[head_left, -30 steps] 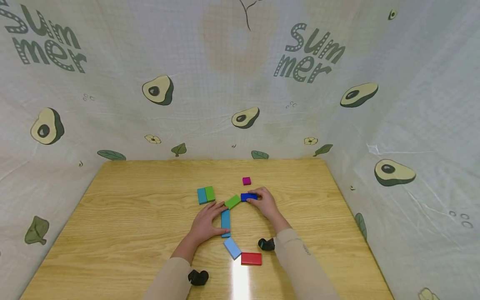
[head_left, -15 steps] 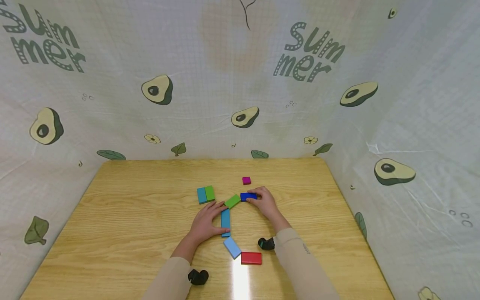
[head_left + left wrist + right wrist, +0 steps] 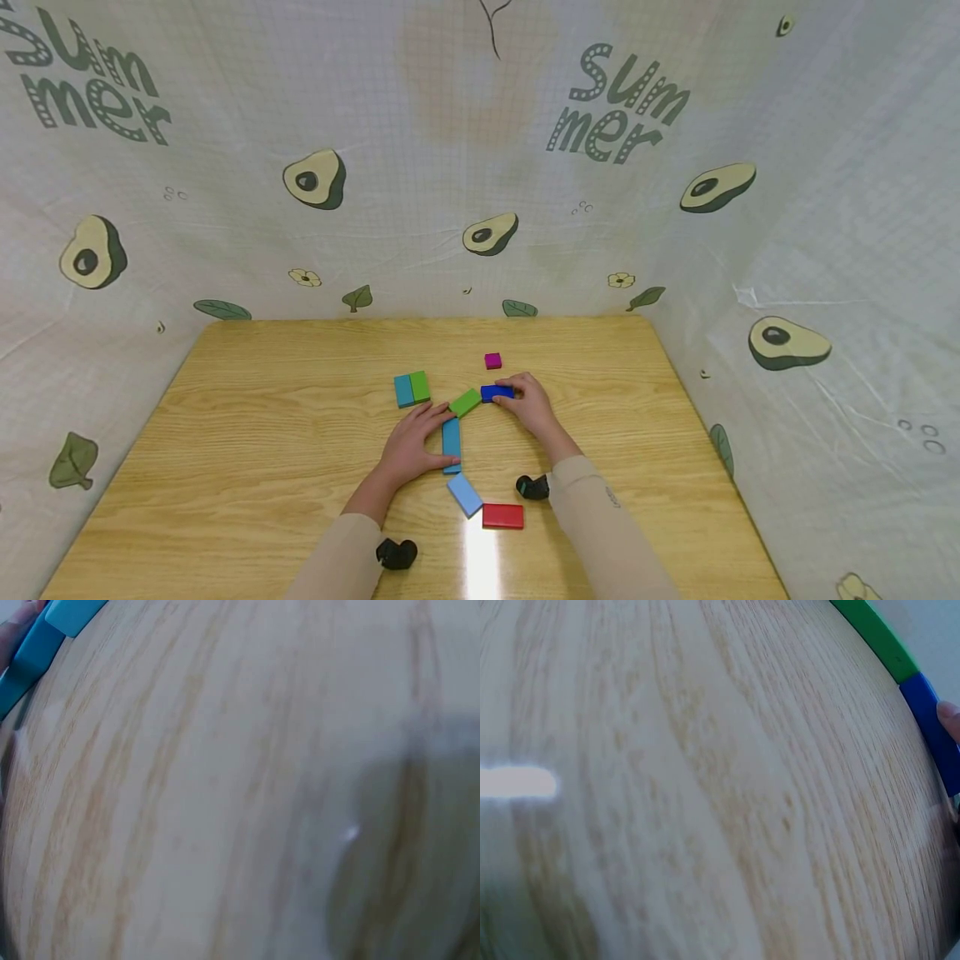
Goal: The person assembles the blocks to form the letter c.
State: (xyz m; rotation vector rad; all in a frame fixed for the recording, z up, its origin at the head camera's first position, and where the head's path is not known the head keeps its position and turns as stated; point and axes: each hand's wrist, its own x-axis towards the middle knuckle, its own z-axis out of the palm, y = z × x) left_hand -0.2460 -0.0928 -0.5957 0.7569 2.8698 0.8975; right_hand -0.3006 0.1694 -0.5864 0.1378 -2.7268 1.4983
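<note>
Toy building blocks lie on the wooden table in a curved row in the head view. My right hand pinches a dark blue block between thumb and fingers; its left end touches a green block. In the right wrist view, a fingertip rests on the dark blue block, end to end with the green block. My left hand spreads over a long blue block, thumb near its lower end and fingertips by the green block. Below lie a light blue block and a red block.
A small magenta block sits beyond the dark blue one. Left of the row, a teal block and another green block lie side by side. A printed cloth hangs around the back and sides of the table.
</note>
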